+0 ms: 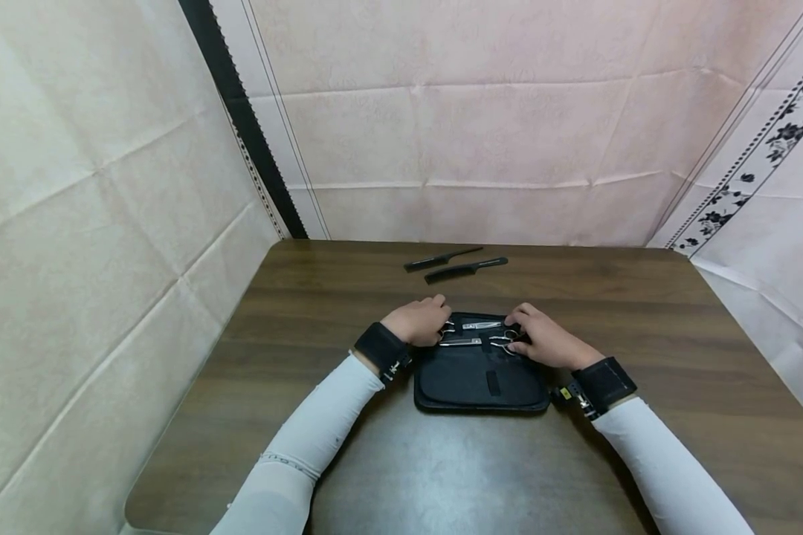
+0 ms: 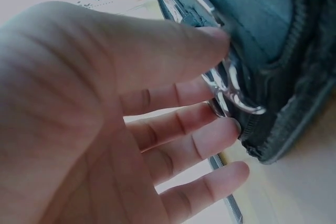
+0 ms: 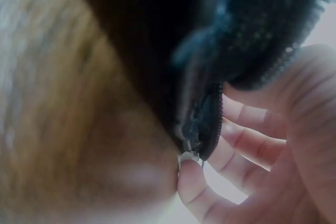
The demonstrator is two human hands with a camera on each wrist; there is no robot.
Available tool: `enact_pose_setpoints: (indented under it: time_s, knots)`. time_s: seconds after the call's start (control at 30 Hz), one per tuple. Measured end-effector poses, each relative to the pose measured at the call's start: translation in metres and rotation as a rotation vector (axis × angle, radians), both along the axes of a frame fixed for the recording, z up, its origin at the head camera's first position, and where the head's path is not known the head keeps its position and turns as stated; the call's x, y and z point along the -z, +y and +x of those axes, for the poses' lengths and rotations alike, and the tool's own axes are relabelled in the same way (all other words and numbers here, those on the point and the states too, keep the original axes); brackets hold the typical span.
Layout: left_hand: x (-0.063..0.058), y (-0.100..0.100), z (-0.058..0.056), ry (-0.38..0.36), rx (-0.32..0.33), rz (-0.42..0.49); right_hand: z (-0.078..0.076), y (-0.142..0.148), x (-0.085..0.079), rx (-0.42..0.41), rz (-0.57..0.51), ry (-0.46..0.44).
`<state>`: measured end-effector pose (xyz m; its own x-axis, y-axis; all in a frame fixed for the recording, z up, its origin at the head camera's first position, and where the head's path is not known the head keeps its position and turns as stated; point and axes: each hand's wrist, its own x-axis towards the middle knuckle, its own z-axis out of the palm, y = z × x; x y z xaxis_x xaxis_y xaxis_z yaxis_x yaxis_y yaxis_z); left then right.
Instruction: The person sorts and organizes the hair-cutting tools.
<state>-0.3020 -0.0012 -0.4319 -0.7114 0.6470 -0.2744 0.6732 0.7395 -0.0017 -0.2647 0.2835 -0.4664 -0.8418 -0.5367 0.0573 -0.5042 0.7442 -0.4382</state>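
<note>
A black zippered case (image 1: 483,379) lies unfolded on the table. Two pairs of silver scissors lie flat in its far half: one pair of scissors (image 1: 482,325) farther back, the other pair of scissors (image 1: 460,342) nearer. My left hand (image 1: 423,321) is at the far left corner. In the left wrist view its thumb and forefinger pinch near the scissors' finger rings (image 2: 231,85), the other fingers loosely extended. My right hand (image 1: 545,338) is at the case's right edge, beside the nearer scissors' rings. The right wrist view shows its fingers partly hidden behind the zippered edge (image 3: 215,129).
Two black combs, one comb (image 1: 435,262) behind the other comb (image 1: 451,273), lie beyond the case near the table's back edge. The brown wooden table (image 1: 642,334) meets hanging pale cloths (image 1: 508,134) at the back and sides.
</note>
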Motion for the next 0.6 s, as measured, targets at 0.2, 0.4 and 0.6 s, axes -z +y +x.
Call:
enact_pose_setpoints:
  time_s: [0.2, 0.4, 0.6]
  knots:
    - [0.0008, 0.0005, 0.0000, 0.001, 0.012, 0.000, 0.0014, 0.0007, 0.0007, 0.003, -0.008, 0.000]
    - [-0.0005, 0.0012, 0.0001, 0.004, 0.036, 0.004, 0.0034, 0.0023, -0.0002, 0.006, -0.002, 0.008]
    - [-0.0010, -0.0011, 0.0003, -0.020, 0.012, 0.023, 0.0022, 0.0027, 0.0014, -0.002, -0.007, 0.011]
